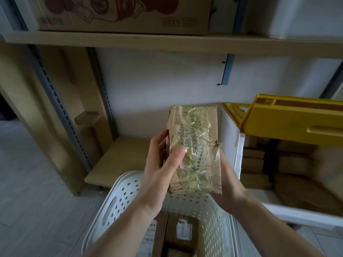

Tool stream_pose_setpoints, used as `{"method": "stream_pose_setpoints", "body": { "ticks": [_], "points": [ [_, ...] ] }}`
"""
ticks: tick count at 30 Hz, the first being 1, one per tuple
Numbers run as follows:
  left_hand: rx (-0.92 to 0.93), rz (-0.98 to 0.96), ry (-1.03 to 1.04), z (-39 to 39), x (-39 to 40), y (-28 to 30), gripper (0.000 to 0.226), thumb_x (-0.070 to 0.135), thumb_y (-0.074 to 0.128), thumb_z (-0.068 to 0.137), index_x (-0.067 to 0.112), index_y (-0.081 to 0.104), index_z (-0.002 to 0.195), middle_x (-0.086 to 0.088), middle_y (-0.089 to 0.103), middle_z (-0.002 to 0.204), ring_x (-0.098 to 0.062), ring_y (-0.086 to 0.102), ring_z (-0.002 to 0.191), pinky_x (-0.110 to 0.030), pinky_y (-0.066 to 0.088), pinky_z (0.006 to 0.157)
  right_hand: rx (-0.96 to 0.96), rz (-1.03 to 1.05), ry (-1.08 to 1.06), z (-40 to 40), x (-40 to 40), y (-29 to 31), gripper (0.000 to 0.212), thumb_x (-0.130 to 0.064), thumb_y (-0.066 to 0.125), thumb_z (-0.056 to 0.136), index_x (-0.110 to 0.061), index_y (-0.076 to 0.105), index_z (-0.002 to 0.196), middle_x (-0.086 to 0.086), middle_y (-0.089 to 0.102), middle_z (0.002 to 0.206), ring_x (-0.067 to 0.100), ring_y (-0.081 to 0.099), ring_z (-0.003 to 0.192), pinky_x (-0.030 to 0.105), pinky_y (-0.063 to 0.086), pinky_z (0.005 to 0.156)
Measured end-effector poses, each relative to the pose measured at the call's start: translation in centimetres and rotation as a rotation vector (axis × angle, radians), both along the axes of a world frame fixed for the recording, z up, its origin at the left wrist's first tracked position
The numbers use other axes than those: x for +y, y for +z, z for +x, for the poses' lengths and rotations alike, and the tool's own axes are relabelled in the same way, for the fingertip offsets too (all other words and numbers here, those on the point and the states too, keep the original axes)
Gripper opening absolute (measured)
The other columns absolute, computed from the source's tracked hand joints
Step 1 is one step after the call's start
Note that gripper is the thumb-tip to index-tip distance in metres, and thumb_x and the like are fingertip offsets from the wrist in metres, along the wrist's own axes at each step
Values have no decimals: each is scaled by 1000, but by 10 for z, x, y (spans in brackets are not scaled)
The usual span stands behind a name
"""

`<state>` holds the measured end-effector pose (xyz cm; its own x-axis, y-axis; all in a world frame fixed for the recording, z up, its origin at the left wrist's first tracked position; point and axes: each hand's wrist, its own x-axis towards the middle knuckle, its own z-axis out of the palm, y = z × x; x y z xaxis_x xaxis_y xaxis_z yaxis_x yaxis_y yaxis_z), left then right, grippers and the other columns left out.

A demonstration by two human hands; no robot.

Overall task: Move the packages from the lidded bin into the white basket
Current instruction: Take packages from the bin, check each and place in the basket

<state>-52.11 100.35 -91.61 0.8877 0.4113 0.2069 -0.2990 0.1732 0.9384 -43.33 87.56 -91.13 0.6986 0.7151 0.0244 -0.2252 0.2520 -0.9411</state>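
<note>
I hold a brown cardboard package [194, 149] wrapped in clear tape, upright above the white perforated basket [120, 197]. My left hand [159, 167] grips its left side, thumb across the front. My right hand [228, 179] cups its right side and back, mostly hidden behind it. The basket holds several brown packages [178, 234] with white labels. To the right stands the white bin [239, 156] with its yellow lid [289, 123] raised; more brown packages [289, 164] are stacked inside.
A light wooden lower shelf [122, 156] lies behind the basket. An upper shelf [130, 40] carries a large printed cardboard box [122, 13]. Metal slotted uprights [61, 108] stand at left. Pale floor [27, 182] spreads to the left.
</note>
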Motion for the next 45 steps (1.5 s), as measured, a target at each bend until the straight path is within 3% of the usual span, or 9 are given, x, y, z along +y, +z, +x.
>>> {"method": "stream_pose_setpoints", "body": {
  "ticks": [9, 15, 22, 25, 29, 33, 37, 41, 45],
  "points": [
    [-3, 21, -18, 1, 4, 0, 69, 42, 72, 81, 18, 52, 142, -6, 70, 129, -24, 68, 119, -37, 59, 93, 16, -74, -32, 10, -1, -7, 52, -42, 24, 112, -15, 63, 133, 12, 72, 125, 30, 68, 118, 48, 54, 101],
    [-4, 136, 167, 0, 11, 7, 32, 34, 72, 91, 19, 69, 119, -2, 78, 111, -21, 74, 107, -34, 62, 86, 26, -189, -308, 14, 1, -17, 35, -47, 46, 106, -23, 68, 118, 14, 74, 114, 37, 70, 109, 62, 54, 95],
    [15, 432, 444, 0, 25, -1, 8, 22, 54, 102, 18, 59, 105, 4, 70, 95, -17, 71, 90, -27, 57, 72, -118, -116, -422, 11, -2, -21, 33, -14, 35, 111, -30, 64, 112, -6, 77, 94, 8, 72, 85, 23, 55, 64],
    [52, 301, 366, -4, 23, 0, 38, 50, 57, 99, 14, 52, 106, 1, 72, 92, -17, 73, 85, -29, 60, 68, -206, -78, -440, 5, -2, -12, 41, -7, 33, 110, -31, 66, 113, -8, 79, 98, 9, 74, 91, 21, 57, 65],
    [79, 185, 225, -8, 24, 4, 72, 68, 62, 71, 11, 43, 112, -12, 70, 105, -21, 75, 94, -28, 62, 71, -267, -42, -436, 1, -2, -3, 32, -8, 45, 106, -26, 66, 122, 6, 77, 100, 27, 74, 95, 44, 64, 74],
    [86, 3, 139, -9, 25, 3, 68, 53, 75, 72, 13, 44, 116, -14, 70, 120, -24, 73, 108, -38, 63, 81, -230, -16, -391, 1, -5, -2, 32, -25, 55, 101, -26, 60, 132, 5, 73, 116, 26, 70, 110, 49, 59, 92],
    [39, -174, 111, -8, 17, 2, 60, 42, 62, 82, 9, 45, 129, -5, 75, 118, -21, 73, 110, -32, 62, 81, -107, -92, -100, 1, -6, -5, 60, -66, 44, 89, -34, 53, 139, -1, 69, 130, 21, 67, 120, 56, 52, 100],
    [2, -154, 129, -6, 13, 3, 56, 40, 59, 85, 9, 44, 129, -4, 75, 119, -22, 72, 112, -35, 62, 84, -121, -109, -38, 3, -4, -8, 69, -72, 33, 89, -34, 51, 143, -1, 66, 137, 22, 64, 125, 52, 54, 98],
    [1, -117, 158, -5, 12, 1, 51, 38, 60, 85, 11, 45, 124, -5, 75, 117, -22, 72, 110, -32, 62, 79, -111, -138, -28, 5, -8, -8, 66, -72, 31, 85, -39, 55, 137, -5, 74, 122, 19, 72, 107, 38, 58, 76]
  ]
}}
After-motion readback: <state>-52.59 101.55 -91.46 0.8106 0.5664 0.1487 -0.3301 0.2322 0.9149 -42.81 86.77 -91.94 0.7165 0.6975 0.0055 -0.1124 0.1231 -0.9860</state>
